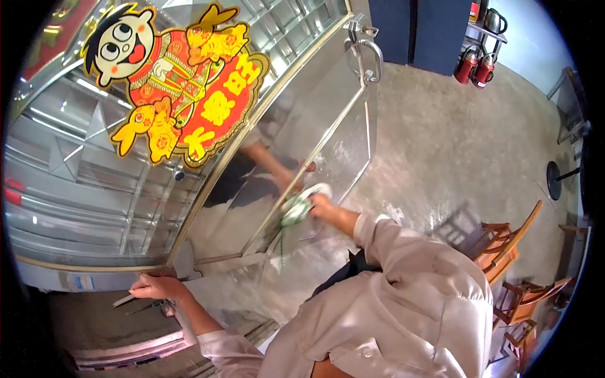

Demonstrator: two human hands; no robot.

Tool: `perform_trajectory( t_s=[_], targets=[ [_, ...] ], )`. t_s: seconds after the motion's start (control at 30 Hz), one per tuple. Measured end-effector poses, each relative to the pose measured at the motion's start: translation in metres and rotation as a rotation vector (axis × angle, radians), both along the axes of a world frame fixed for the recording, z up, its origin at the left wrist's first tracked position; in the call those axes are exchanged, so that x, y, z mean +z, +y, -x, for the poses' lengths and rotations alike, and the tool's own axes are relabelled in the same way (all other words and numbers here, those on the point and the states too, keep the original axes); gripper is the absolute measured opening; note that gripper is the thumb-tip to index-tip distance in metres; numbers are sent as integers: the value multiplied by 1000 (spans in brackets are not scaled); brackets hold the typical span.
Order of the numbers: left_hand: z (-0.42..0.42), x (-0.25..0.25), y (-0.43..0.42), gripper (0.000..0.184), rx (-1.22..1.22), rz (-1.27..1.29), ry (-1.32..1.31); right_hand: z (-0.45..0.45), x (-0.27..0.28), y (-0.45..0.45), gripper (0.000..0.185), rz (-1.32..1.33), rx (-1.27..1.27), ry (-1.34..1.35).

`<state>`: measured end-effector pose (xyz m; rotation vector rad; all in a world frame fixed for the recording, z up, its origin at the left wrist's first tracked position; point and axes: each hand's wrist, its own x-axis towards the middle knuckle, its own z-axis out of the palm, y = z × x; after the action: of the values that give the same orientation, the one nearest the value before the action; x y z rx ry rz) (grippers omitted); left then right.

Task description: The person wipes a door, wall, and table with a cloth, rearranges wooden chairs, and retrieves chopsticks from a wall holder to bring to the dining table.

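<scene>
My right hand (322, 206) is closed on a green-and-white cloth (299, 206), which is bunched against the glass door (321, 142). A reflection of the arm and cloth shows in the pane. Off to the lower left, my left hand (159, 287) has its fingers curled in beside the metal door frame (120, 277). Thin metal parts (135, 305) show just under that hand, but what its fingers grip is hidden. A large red-and-gold sticker (183, 82) of a cartoon child with rabbits covers part of the glass at upper left.
A metal pull handle (373, 60) sticks out at the door's far end. Wooden chairs (504, 252) stand on the concrete floor (435, 145) at right. Red thermos flasks (466, 66) and a kettle (495, 22) are by a dark blue cabinet (413, 31).
</scene>
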<state>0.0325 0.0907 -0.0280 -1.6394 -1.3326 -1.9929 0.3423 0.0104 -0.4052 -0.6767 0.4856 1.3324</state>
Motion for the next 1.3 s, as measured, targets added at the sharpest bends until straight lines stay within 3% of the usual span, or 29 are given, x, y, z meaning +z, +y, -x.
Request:
perform_trajectory(
  t_s=[0.03, 0.07, 0.13, 0.2, 0.3, 0.33, 0.37, 0.47, 0.53, 0.67, 0.73, 0.8, 0.93, 0.97, 1.0, 1.03, 1.13, 1.2, 1.23, 1.3],
  targets=[
    [2, 0, -1, 40, 18, -4, 39, -38, -20, 9, 28, 91, -109, 99],
    [2, 1, -2, 41, 21, 1, 40, -83, -59, 13, 28, -13, -101, 111],
    [1, -1, -4, 43, 29, 12, 33, -176, -84, 9, 23, 114, -268, -239],
    [10, -7, 1, 41, 56, 30, -42, -294, -92, -5, 17, 515, 19, -1126],
    [3, -8, 1, 51, 283, -35, 40, -389, -54, -10, 13, -416, -631, -920],
    [9, -8, 2, 52, 247, -38, 4, -387, 28, -29, 12, 418, -238, -1143],
    [16, -11, 4, 52, 204, -39, -30, -401, 64, -38, 12, 655, -168, -1159],
    [-2, -7, 1, 50, 210, -17, -123, -410, 47, -27, 12, 759, -247, -1225],
    [19, -11, 6, 53, 228, -21, 47, -391, 15, -11, 12, 788, -214, -1236],
    [53, -29, 21, 58, 177, -117, 119, -303, -58, 14, 12, 761, 22, -1271],
    [18, -9, 4, 59, 200, -62, -16, -236, -95, 20, 13, 698, 209, -1331],
    [11, -5, -7, 59, 287, 22, 89, -158, -125, 20, 13, 601, 404, -1440],
    [23, -13, 4, 56, 258, 36, 37, 6, -159, 13, 14, 192, 602, -1875],
    [25, -15, 7, 55, 238, 33, 39, 43, -148, 11, 12, 62, 462, -1739],
    [26, -16, 9, 55, 214, 31, 43, 72, -149, 14, 16, -100, 690, -2037],
    [26, -15, 10, 54, 194, 41, 28, 105, -166, 26, 17, -355, 626, -2069],
    [17, -11, 7, 54, 138, 67, -17, 206, -175, 62, 24, -928, 658, -1878],
    [6, -7, 0, 56, 90, 79, -40, 208, -71, 39, 21, -638, 968, -572],
    [18, -16, 17, 62, 27, 15, -78, 206, -29, 35, 20, -554, 976, -330],
    [20, -19, 21, 65, 42, 31, -22, 199, 37, 25, 18, -494, 952, -201]
  ],
)
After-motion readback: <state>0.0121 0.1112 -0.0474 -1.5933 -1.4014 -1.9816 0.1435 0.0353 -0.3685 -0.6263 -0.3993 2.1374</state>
